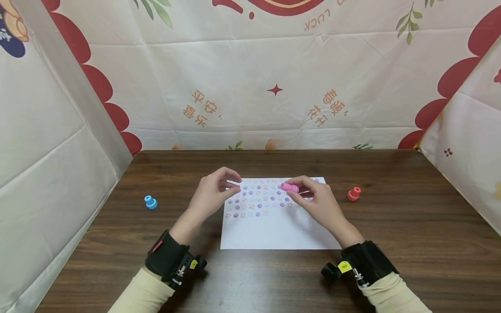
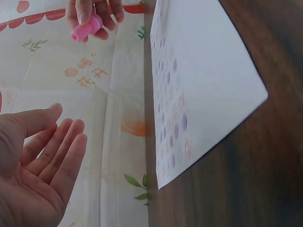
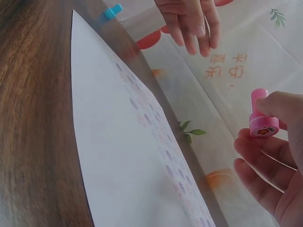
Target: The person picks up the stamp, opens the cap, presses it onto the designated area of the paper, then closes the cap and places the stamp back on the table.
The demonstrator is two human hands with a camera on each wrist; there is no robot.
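Note:
A white sheet of paper [image 1: 274, 232] lies on the table, its upper part covered in rows of small purple, red and pale blue stamped prints. My right hand [image 1: 318, 201] pinches a pink toy stamp [image 1: 289, 187] between thumb and fingers, above the sheet. In the right wrist view the stamp [image 3: 263, 116] shows a small flower picture on its wider end. My left hand [image 1: 211, 193] is held over the sheet's upper left edge, with nothing in it. Its fingers [image 2: 71, 163] look loosely bent in the left wrist view.
To the left on the brown wooden table [image 1: 117, 243] stands a blue stamp [image 1: 150, 202]. A red stamp [image 1: 354, 194] stands right of the paper. Behind the table hangs a white printed cloth [image 1: 250, 69], and more cloth borders both sides.

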